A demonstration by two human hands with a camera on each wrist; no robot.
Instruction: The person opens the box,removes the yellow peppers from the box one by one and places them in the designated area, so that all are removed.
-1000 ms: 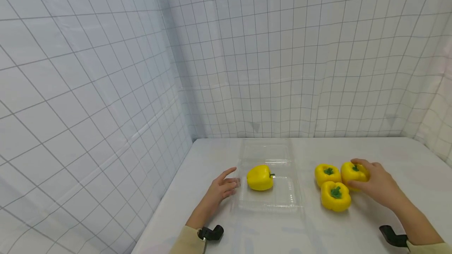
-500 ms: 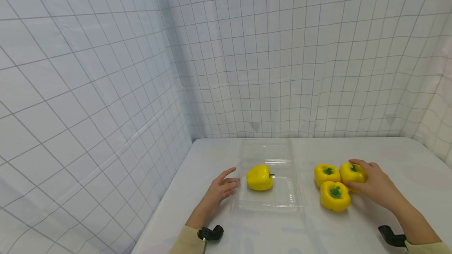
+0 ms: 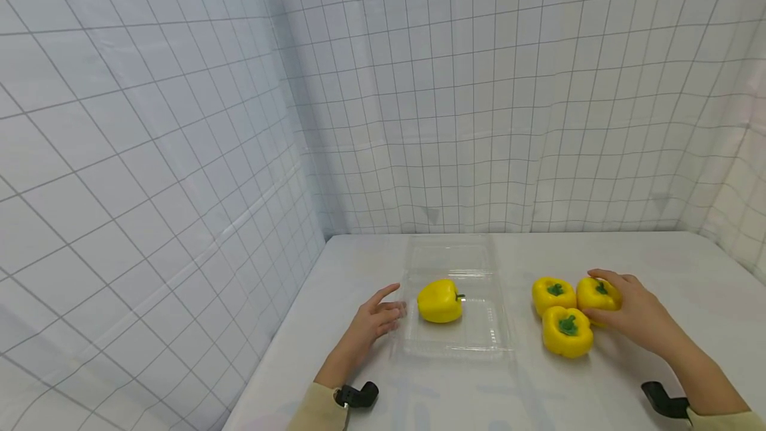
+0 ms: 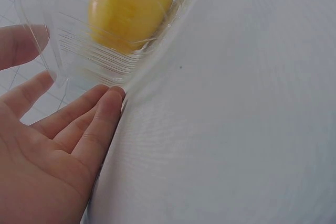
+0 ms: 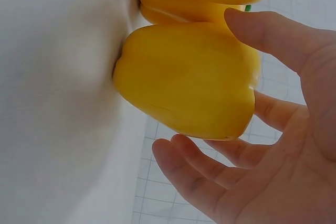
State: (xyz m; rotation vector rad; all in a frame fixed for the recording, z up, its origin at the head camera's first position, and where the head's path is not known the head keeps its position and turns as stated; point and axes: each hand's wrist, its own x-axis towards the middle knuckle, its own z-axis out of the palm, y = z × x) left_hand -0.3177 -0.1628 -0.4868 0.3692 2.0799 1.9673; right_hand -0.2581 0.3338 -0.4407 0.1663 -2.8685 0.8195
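My right hand (image 3: 643, 316) holds a yellow bell pepper (image 3: 590, 296) at the right of the table, thumb on its near side and fingers round the far side. In the right wrist view that bell pepper leans on the tabletop, fingertips (image 5: 181, 142) right at its side. Two more yellow bell peppers (image 3: 553, 296) stand against it, green stems up. Beside the left wall of a clear plastic clamshell box (image 3: 481, 338) rests my left hand (image 3: 368, 324), fingers loosely extended, fingertips at the wall. One yellow bell pepper (image 3: 439, 302) lies on its side in the box, stem pointing right.
The clamshell's lid (image 3: 451, 258) is folded back, flat towards the rear of the white table (image 3: 467, 398). Grid-patterned white curtains (image 3: 431, 118) hang behind the table and along both sides. A black wrist mount (image 3: 664, 401) sits on each forearm.
My right hand has shifted slightly left, and the bell pepper in it has moved a little with it. The left hand and the box have stayed in place.
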